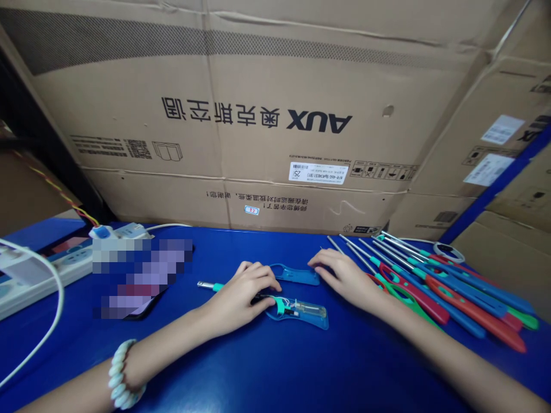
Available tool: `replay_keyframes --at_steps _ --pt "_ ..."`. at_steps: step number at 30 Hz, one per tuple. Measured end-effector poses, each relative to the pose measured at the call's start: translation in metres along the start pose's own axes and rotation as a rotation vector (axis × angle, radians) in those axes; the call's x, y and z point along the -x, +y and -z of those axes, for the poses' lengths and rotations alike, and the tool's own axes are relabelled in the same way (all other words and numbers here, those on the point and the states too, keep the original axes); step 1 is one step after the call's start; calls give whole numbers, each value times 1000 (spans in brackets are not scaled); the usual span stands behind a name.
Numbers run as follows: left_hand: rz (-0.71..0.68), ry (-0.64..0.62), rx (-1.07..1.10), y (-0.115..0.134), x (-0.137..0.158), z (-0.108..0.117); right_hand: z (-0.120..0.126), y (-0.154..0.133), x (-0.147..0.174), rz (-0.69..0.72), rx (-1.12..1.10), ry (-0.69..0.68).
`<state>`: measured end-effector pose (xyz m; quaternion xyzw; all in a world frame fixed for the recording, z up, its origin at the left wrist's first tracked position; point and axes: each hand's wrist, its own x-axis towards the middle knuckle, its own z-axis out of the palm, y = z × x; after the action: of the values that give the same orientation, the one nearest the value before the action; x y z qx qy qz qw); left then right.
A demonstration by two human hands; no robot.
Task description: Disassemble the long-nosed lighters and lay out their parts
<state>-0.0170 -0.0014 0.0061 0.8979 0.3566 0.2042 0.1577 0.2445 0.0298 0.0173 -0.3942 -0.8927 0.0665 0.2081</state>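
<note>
My left hand [252, 292] is closed around the middle of an opened long-nosed lighter. Its silver tube [205, 285] points left, and the blue half casing [318, 323] lies to the right with a clear fuel tank [310, 309], white wire and a green trigger [282, 306] exposed. Part of the lighter is hidden under my fingers. Just behind it lies a loose blue casing half [297, 275] with a loop-shaped handle end. My right hand [342, 278] has its thumb and fingers bent together at the right end of that casing half.
Many assembled lighters [456, 287] in red, blue, green and orange lie piled at the right. A phone [150, 281], partly blurred out, rests at the left beside a white power strip [73, 261] and cable [58, 304]. A large cardboard box [258, 69] stands behind the blue table [267, 373].
</note>
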Motion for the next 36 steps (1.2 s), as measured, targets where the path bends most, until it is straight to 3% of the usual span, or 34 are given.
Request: replay_keyframes --at_steps 5,19,24,29,36 --pt "-14 -26 -24 0 1 -1 5 15 1 -45 240 -45" --pt "-37 12 -16 1 1 1 -12 28 -1 224 446 -110" --pt "-41 3 -36 3 1 2 -16 31 1 282 492 -84" --pt "-60 2 -59 2 2 2 -15 29 0 245 485 -18" --pt "-113 -23 -66 2 3 -1 -14 8 -2 229 372 5"
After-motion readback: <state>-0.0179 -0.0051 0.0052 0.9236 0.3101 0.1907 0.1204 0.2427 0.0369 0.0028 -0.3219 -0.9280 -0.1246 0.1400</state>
